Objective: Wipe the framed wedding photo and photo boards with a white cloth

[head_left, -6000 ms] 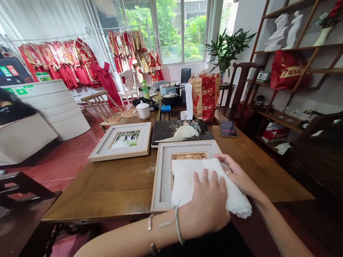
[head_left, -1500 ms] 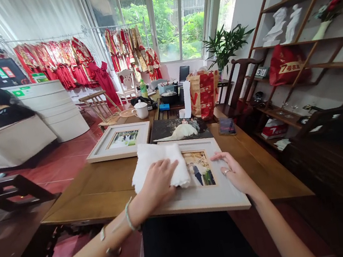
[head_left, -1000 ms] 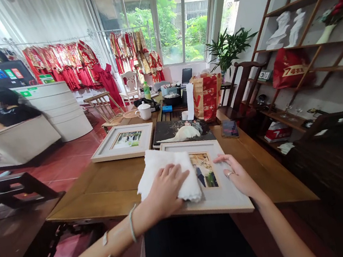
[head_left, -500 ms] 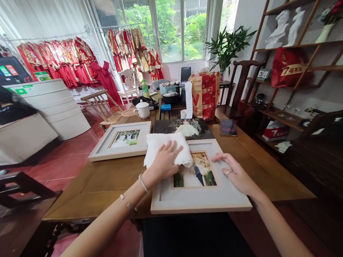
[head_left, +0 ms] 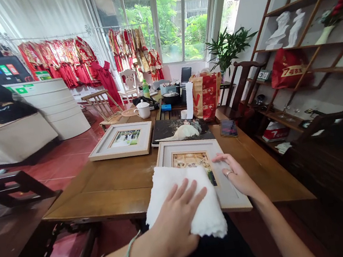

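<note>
My left hand [head_left: 176, 214] lies with spread fingers over a folded white cloth [head_left: 159, 192], which it presses on the near left part of a picture frame [head_left: 187, 144]. The cloth hangs past the frame's near edge and hides much of the photo [head_left: 190, 159]. At the frame's right side, my right hand [head_left: 235, 174], with a ring on it, bends over the edge, fingertips on the pale mat; its thumb is hidden. Behind lie a second framed photo [head_left: 104, 149] on the left and a dark picture panel [head_left: 160, 130] with a figure in a white dress.
The wooden table [head_left: 102, 189] also bears a white lidded cup [head_left: 143, 110], a red-and-tan paper bag [head_left: 207, 95] and a small dark item [head_left: 228, 128] at the right. A wooden chair [head_left: 240, 85] and shelves [head_left: 309, 44] stand to the right; a person [head_left: 9, 101] sits far left.
My left hand has drawn the white cloth toward me, from the frame's far left corner to its near edge. My right hand stays at the frame's right side.
</note>
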`<state>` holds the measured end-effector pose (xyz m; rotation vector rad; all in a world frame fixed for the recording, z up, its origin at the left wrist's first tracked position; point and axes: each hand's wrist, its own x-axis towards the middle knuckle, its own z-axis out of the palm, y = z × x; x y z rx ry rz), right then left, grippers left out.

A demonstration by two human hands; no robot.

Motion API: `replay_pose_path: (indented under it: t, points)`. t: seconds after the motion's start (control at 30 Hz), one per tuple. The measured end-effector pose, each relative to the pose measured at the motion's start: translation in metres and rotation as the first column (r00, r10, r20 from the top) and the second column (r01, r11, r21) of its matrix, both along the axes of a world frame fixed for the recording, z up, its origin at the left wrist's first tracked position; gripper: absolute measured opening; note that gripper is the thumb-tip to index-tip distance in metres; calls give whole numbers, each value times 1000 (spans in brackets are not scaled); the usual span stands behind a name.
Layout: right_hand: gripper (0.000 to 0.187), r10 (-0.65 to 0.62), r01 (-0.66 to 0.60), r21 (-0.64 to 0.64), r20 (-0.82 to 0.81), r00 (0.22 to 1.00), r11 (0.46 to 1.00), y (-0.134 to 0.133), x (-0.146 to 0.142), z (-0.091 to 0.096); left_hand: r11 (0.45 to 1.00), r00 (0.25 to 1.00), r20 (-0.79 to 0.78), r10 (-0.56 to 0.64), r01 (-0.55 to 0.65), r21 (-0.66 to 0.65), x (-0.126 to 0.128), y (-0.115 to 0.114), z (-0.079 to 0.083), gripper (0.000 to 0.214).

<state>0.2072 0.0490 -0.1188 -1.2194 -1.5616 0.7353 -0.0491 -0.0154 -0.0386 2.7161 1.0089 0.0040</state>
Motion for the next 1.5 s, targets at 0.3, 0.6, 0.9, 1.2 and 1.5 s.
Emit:
replay_pose_path:
  t: [0.3, 0.6, 0.9, 1.2, 1.5]
  points:
    - [39, 3, -2, -10, 3, 1000, 1000, -3, -2, 9, 944, 985, -76, 153, -123, 308, 23, 84, -9, 83]
    - [39, 22, -22, 8, 0, 1000, 1000, 2, -2, 2, 925, 998, -65, 28, -2, 380, 52, 132, -14, 79]
    - [36, 17, -17, 4, 16, 1000, 1000, 5, -1, 0, 967, 974, -20, -225, 226, 115, 43, 65, -3, 70]
    - [36, 69, -69, -17, -8, 998, 997, 13, 4, 6, 956, 974, 18, -225, 217, 195, 41, 31, -2, 76]
    - [26, 37, -34, -35, 60, 998, 999, 13, 10, 3, 865, 993, -92, 70, -14, 502, 69, 107, -22, 63]
